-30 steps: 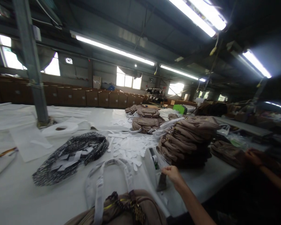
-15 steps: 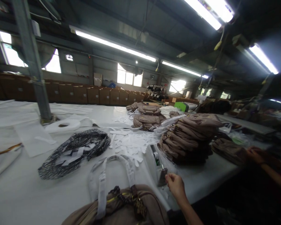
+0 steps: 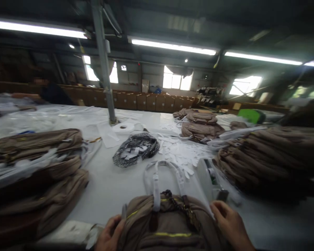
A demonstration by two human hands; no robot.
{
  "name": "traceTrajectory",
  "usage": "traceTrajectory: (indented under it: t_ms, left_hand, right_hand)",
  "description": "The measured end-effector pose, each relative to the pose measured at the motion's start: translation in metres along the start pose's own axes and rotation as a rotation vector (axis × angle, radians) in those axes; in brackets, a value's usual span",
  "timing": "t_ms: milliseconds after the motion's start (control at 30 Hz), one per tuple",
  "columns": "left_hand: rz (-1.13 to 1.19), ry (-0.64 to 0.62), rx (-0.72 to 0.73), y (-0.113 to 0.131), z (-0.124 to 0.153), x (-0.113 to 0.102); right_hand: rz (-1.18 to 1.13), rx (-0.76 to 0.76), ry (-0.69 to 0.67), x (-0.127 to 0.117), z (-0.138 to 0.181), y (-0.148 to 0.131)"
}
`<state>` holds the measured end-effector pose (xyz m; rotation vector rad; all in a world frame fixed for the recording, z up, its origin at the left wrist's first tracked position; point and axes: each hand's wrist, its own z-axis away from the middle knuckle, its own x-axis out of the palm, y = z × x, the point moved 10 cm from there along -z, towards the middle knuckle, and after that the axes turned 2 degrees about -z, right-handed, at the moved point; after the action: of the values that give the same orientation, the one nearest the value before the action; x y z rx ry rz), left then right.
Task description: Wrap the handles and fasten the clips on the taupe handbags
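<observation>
– So, grip state?
– Left hand (image 3: 110, 233) curled against the left edge of the brown bag (image 3: 175, 220); can't tell if it's actually clamping. Right hand (image 3: 229, 221) has thumb and fingers bunched by the right edge, near what looks like a tape dispenser (image 3: 205, 174); can't tell if anything's pinched.
– Bag position?
– Front and centre, between both hands.
– Tips?
– I'd brace left, go light right, keep the white-wrapped handles (image 3: 156, 186) off the dispenser.
</observation>
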<state>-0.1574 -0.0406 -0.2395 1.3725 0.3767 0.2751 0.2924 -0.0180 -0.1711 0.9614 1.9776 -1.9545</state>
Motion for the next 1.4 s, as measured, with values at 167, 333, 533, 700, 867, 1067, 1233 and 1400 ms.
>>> traceTrajectory:
  t_ms: [167,333,533,700,867,1067,1233,1400]
  left_hand:
    - [0.125,-0.08,0.044,0.004,0.009,0.005]
    - [0.185,-0.082,0.048,0.008,0.016,0.008]
    - [0.256,-0.102,0.069,0.009,0.016,0.011]
    - [0.234,-0.108,0.088,0.007,0.014,0.011]
    - [0.206,-0.114,0.109,0.005,0.012,0.009]
    - [0.243,-0.113,0.128,0.011,0.013,0.01]
    - [0.292,-0.129,0.1,0.007,0.012,0.012]
    - [0.325,-0.162,0.065,0.005,0.011,0.012]
  right_hand:
    - [-0.111,-0.362,-0.57,0.125,0.044,-0.154]
    - [-0.168,-0.61,-0.899,0.218,0.085,-0.231]
    - [0.122,-0.611,-0.938,0.27,0.077,-0.223]
    - [0.164,-0.581,-0.939,0.275,0.072,-0.216]
    - [0.159,-0.536,-0.941,0.278,0.067,-0.21]
    - [0.122,-0.495,-0.929,0.277,0.062,-0.209]
    - [0.095,-0.508,-0.917,0.277,0.065,-0.213]
    - [0.112,-0.496,-0.871,0.281,0.067,-0.208]
